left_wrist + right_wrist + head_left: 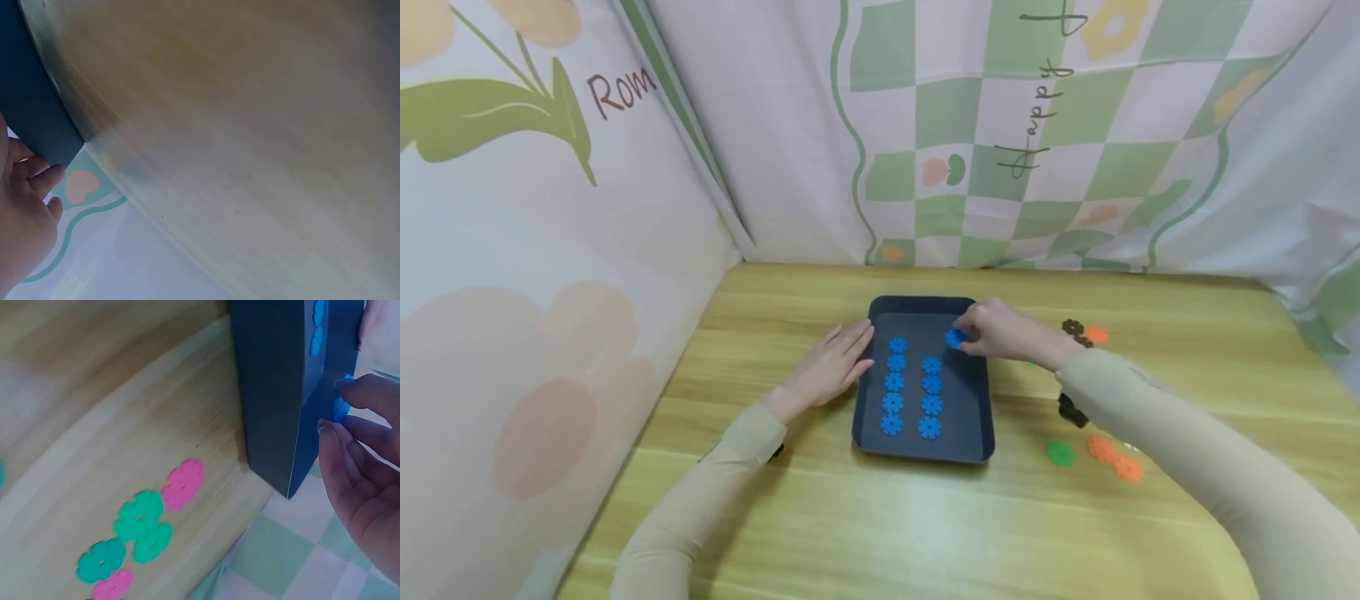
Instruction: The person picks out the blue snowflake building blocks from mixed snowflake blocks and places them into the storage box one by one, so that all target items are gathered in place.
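Note:
A dark grey rectangular tray (961, 417) lies on the table, holding two columns of blue notched plastic discs (893, 382). My right hand (1003, 333) is over the tray's far right part and pinches another blue disc (954, 338) between thumb and fingers. In the right wrist view, the pinched disc (341, 407) shows close to the tray's inside; whether it touches the bottom I cannot tell. At the tray's left rim rests my left hand (829, 367), fingers extended. The left wrist view shows that hand (28, 203) against the tray's outer wall (37, 94).
Loose notched discs lie right of the tray: orange ones (1102, 448), a green one (1061, 453) and black ones (1072, 410), partly hidden by the right arm. A patterned curtain (1000, 183) hangs behind the table, and another fabric wall (587, 333) borders it on the left.

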A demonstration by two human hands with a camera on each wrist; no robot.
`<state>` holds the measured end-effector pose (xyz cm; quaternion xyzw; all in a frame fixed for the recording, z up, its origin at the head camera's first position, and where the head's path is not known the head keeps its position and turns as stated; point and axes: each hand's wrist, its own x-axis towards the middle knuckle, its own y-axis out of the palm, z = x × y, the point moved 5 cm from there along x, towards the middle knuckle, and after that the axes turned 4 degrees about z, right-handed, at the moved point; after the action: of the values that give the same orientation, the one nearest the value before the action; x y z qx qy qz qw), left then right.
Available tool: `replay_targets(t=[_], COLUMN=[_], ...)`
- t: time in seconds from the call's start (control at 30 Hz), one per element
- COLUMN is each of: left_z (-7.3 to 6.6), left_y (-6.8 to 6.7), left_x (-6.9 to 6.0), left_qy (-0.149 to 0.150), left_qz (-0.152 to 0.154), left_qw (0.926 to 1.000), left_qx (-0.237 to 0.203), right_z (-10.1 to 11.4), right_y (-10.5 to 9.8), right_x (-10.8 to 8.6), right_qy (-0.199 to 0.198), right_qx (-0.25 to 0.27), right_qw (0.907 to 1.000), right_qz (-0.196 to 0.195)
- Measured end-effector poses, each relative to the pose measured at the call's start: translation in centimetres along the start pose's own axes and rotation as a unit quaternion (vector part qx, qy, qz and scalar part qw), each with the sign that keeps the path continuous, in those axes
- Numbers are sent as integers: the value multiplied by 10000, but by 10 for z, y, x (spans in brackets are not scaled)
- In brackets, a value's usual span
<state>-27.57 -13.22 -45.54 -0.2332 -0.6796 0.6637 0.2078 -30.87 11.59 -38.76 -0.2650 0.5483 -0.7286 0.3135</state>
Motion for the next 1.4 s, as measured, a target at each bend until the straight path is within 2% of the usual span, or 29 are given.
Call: replay_targets(t=[0.17, 0.33, 1.07, 1.2, 1.3, 1.4], left_z=[-1, -3, -1, 0, 1, 1], left_y=[2, 3, -1, 0, 0, -1], left_x=[3, 5, 4, 4, 3, 2], left_qy=[-10, 20, 91, 36, 11, 53], left_qz=[64, 65, -145, 4, 70, 6], left_qw=[10000, 10000, 9998, 10000, 9999, 10000], left_qx=[31, 0, 48, 79, 86, 37], right_z=[-4, -9, -5, -5, -6, -7], right_y=[13, 27, 39, 36, 29, 21], right_x=[22, 32, 41, 41, 38, 34], right_qy=[279, 399, 490, 410, 304, 217], right_qx=[-115, -153, -181, -141, -39, 136], right_qw=[9985, 9957, 9942, 9963, 9988, 9997], right_qz=[465, 825, 937, 740, 388, 9])
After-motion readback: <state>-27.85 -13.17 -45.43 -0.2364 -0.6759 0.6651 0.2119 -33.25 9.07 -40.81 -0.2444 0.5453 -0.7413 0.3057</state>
